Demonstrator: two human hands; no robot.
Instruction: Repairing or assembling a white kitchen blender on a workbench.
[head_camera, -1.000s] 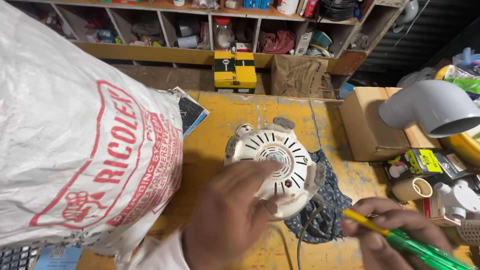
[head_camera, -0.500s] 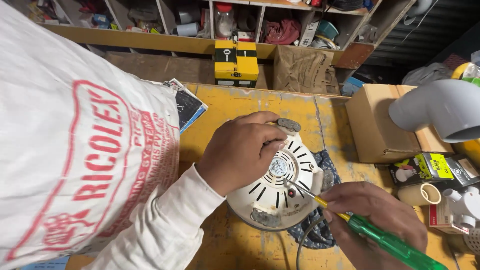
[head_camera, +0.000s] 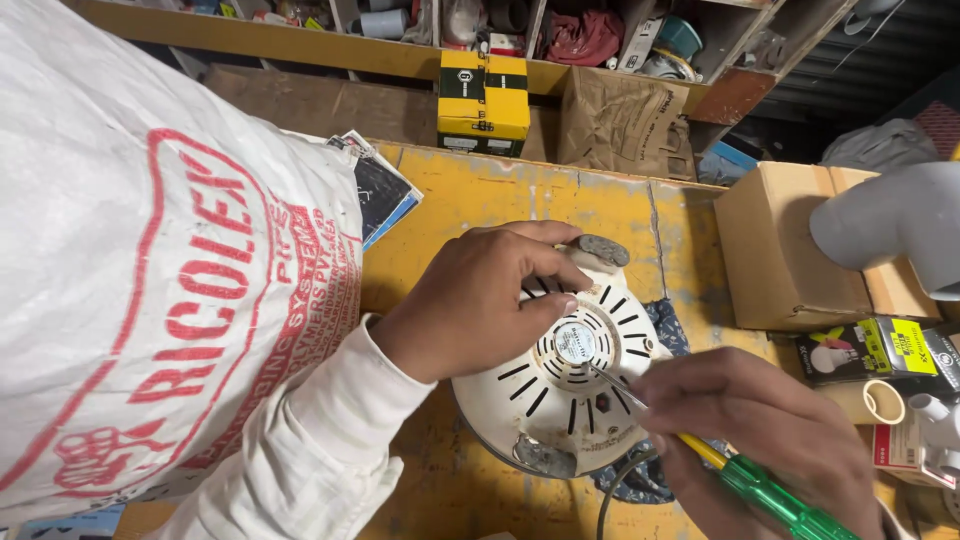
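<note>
Fan motor (head_camera: 560, 395), white, round, slotted cover up, sits on the yellow table (head_camera: 480, 200), near-centre, partly over a dark cloth (head_camera: 665, 320). Left hand (head_camera: 470, 300) lies on its far-left edge, fingers curled over the rim, thumb pressed on the slotted face, gripping the housing. Right hand (head_camera: 760, 430) at near right is clenched around a screwdriver (head_camera: 730, 470), green handle, yellow collar, thin metal shaft; tip touches the cover just right of the centre label. White sleeve runs down to the near edge. Big white sack (head_camera: 150, 270) with red print fills the left side, touching the sleeve. Yellow-black box (head_camera: 484, 100) stands at the far table edge, brown paper bag (head_camera: 620, 120) just right of it. Cardboard box (head_camera: 780, 250) at right, grey pipe elbow (head_camera: 890, 230) over it. Small carton (head_camera: 880, 350) and tape roll (head_camera: 880, 400) near right.
</note>
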